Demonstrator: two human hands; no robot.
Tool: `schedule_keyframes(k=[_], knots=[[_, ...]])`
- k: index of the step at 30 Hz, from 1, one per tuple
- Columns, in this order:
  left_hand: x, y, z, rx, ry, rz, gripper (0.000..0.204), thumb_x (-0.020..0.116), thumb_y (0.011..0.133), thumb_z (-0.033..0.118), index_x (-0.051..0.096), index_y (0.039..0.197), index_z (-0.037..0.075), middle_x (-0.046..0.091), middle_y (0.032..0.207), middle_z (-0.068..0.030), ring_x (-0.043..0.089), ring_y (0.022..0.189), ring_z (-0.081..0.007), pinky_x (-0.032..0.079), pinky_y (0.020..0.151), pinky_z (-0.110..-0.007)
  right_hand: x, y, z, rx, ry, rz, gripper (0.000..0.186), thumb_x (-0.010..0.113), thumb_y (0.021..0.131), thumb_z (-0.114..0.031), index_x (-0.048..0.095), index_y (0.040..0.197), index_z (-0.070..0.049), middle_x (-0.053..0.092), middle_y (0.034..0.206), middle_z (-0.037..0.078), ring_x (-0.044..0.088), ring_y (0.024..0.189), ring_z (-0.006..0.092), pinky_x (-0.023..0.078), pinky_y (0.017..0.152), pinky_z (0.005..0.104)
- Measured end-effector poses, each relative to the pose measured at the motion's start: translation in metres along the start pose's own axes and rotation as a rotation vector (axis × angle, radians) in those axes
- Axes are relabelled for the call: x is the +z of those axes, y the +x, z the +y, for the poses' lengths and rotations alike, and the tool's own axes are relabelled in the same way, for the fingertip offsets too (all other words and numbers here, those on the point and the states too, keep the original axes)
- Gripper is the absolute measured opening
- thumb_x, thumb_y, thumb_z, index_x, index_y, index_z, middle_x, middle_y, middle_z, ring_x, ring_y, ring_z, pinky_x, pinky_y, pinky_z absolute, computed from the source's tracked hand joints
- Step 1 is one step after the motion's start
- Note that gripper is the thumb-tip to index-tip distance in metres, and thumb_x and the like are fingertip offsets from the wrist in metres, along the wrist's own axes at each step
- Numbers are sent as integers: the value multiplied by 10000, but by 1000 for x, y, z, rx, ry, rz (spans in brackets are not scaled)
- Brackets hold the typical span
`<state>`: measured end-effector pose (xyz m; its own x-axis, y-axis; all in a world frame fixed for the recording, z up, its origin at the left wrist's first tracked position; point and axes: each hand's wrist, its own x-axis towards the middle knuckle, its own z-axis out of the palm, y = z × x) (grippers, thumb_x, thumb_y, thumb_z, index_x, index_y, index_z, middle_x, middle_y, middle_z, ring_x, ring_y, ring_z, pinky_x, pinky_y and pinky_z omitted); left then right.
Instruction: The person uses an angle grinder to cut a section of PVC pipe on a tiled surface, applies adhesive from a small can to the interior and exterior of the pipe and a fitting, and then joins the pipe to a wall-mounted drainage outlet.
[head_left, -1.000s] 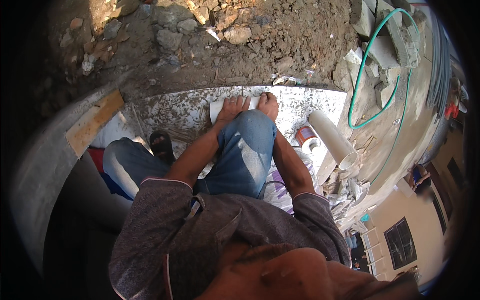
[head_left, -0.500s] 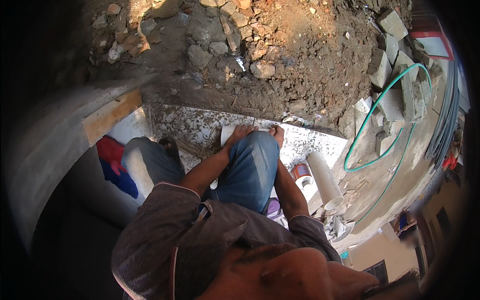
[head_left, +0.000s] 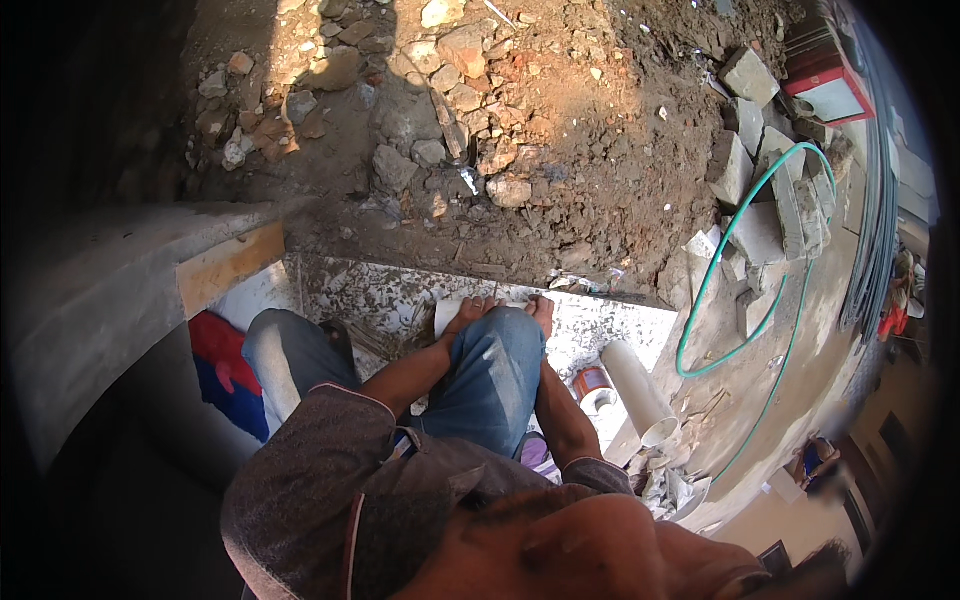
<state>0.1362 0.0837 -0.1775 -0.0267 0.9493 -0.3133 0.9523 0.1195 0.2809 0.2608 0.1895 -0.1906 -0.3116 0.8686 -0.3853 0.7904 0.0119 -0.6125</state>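
My left hand (head_left: 468,316) and my right hand (head_left: 540,311) both grip a short white pipe piece (head_left: 446,316), fingers curled over its top, partly hidden behind my raised knee. The piece rests on a mud-spattered white board (head_left: 635,329). Right of my right arm lie an orange-labelled can (head_left: 591,382) with a white roll or cap against it, and a longer white pipe (head_left: 632,385).
Soil and rubble (head_left: 430,150) spread beyond the board. At right are concrete blocks (head_left: 755,231), a green hose (head_left: 683,339), bundled rods (head_left: 872,230) and a red-edged box (head_left: 832,97). A concrete ledge with wood (head_left: 228,262) and red-and-blue cloth (head_left: 222,355) stand at left.
The view has tilted upward, showing more rubble and the red-edged box, so hands, board and pipes sit lower in the picture. Both hands stay on the short white piece.
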Motion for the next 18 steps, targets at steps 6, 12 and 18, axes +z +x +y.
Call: schedule_keyframes(k=[6, 12, 18], knots=[[-1, 1, 0, 35, 39, 45, 521, 458, 913, 309, 453, 1368, 57, 551, 1152, -152, 567, 1017, -294, 415, 839, -451, -9, 2, 0, -89, -329, -133, 180, 540, 871, -202, 607, 973, -70, 574, 960, 171, 579, 888, 392, 469, 778, 502], [-6, 1, 3, 67, 69, 49, 527, 456, 913, 311, 447, 1375, 56, 547, 1164, -154, 566, 1022, -295, 414, 844, -453, -12, 13, 2, -78, -212, -136, 217, 540, 871, -247, 647, 963, -83, 612, 936, 164, 584, 904, 384, 459, 805, 500], [-11, -3, 6, 59, 82, 27, 534, 455, 913, 313, 441, 1381, 55, 543, 1176, -155, 564, 1028, -297, 412, 848, -455, -10, 14, 3, -128, -217, -153, 232, 561, 844, -200, 641, 1013, -62, 604, 1049, 147, 553, 1015, 345, 426, 863, 478]])
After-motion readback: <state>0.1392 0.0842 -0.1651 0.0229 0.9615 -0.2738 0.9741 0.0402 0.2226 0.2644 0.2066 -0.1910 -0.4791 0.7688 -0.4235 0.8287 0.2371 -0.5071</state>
